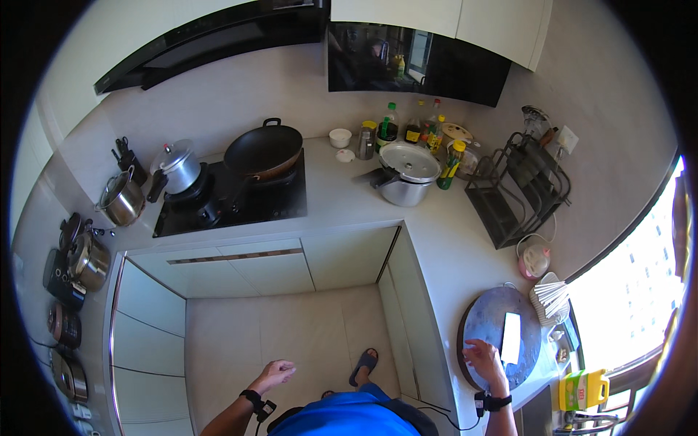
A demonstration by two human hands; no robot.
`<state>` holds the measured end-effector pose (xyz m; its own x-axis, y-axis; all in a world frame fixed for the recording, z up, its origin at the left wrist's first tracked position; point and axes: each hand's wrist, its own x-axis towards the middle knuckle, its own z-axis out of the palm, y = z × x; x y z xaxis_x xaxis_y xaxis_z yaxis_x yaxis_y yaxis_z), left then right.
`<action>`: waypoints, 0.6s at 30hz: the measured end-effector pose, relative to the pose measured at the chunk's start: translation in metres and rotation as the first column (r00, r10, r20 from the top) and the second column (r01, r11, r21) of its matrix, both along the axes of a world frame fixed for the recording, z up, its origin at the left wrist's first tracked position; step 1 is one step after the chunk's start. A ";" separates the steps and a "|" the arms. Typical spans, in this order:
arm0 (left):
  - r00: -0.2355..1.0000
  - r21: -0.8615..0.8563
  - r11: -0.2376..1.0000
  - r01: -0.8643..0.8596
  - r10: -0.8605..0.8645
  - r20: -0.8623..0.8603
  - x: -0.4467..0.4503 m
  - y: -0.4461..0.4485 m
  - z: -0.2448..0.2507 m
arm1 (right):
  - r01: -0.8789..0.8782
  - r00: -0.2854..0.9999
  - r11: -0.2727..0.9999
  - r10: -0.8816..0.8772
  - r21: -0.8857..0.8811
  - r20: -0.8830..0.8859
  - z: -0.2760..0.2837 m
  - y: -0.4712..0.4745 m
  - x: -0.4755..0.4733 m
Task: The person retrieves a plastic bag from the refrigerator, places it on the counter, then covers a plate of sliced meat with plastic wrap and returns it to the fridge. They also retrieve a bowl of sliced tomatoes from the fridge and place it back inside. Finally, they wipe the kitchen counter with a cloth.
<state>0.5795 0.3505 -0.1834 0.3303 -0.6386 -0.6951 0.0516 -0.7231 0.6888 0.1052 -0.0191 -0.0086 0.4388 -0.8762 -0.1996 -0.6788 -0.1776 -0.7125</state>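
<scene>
My left hand point(277, 374) hangs over the floor in front of my body, fingers loosely curled, with nothing in it. Over the near edge of a round, dark chopping board point(491, 310) is my right hand point(483, 359), its fingers apart and holding nothing. A cleaver point(511, 338) with a bright, broad blade lies on the board just right of those fingers; its handle is mostly hidden by the hand. Whether my right hand touches the board cannot be told. Both wrists wear black straps with small devices and cables.
A wok point(263, 152) and a pressure cooker point(182, 168) stand on the black cooktop point(272, 204). Another pressure cooker point(406, 191), sauce bottles point(451, 166) and a dark metal rack point(493, 218) stand on the counter. A yellow jug point(581, 389) is beyond the board, near the window.
</scene>
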 end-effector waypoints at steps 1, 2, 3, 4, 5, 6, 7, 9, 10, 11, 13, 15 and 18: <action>1.000 -0.025 0.999 -0.029 0.029 -0.003 0.005 -0.005 0.004 | -0.024 0.999 0.999 0.022 0.049 0.037 0.000 -0.016 0.017; 0.998 -0.035 0.998 -0.060 0.060 -0.011 0.010 -0.011 0.008 | -0.048 0.996 0.994 0.041 0.100 0.074 0.001 -0.033 0.033; 0.996 -0.048 0.995 -0.091 0.090 -0.018 0.017 -0.021 0.013 | -0.066 0.993 0.986 0.049 0.153 0.107 0.001 -0.051 0.049; 0.988 -0.064 0.987 -0.149 0.147 -0.039 0.024 -0.032 0.017 | -0.094 0.985 0.984 0.070 0.149 0.160 0.000 -0.068 0.067; 0.977 -0.079 0.975 -0.209 0.204 -0.061 0.031 -0.041 0.023 | -0.117 0.975 0.981 0.084 0.153 0.205 0.000 -0.084 0.084; 0.962 -0.091 0.960 -0.266 0.259 -0.082 0.040 -0.052 0.029 | -0.161 0.975 0.977 0.135 0.140 0.179 0.002 -0.101 0.099; 0.961 -0.120 0.954 -0.274 0.269 -0.057 0.050 -0.064 0.035 | -0.188 0.966 0.970 0.153 0.156 0.210 0.003 -0.116 0.113; 0.954 -0.148 0.943 -0.298 0.301 -0.005 0.065 -0.095 0.046 | -0.248 0.946 0.953 0.200 0.174 0.253 0.003 -0.147 0.141; 0.947 -0.208 0.926 -0.316 0.320 -0.017 0.068 -0.111 0.051 | -0.265 0.942 0.950 0.218 0.166 0.257 0.003 -0.162 0.154; 0.938 -0.234 0.910 -0.342 0.346 -0.024 0.071 -0.128 0.057 | -0.282 0.937 0.946 0.235 0.163 0.258 0.001 -0.175 0.166; 0.935 -0.259 0.900 -0.351 0.352 -0.047 0.073 -0.162 0.070 | -0.303 0.926 0.935 0.245 0.182 0.286 -0.003 -0.192 0.187; 0.944 -0.267 0.905 -0.330 0.320 -0.082 0.070 -0.195 0.084 | -0.327 0.910 0.920 0.245 0.216 0.335 -0.007 -0.208 0.208; 0.990 -0.290 0.947 -0.141 0.136 -0.037 0.073 -0.233 0.101 | -0.362 0.908 0.896 0.276 0.258 0.315 -0.014 -0.221 0.232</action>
<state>0.6524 0.1171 -0.0825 0.4199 -0.7627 -0.4919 0.1495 -0.4765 0.8664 0.3372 -0.2404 -0.0225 0.7579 -0.5938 -0.2702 -0.4017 -0.0984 -0.9104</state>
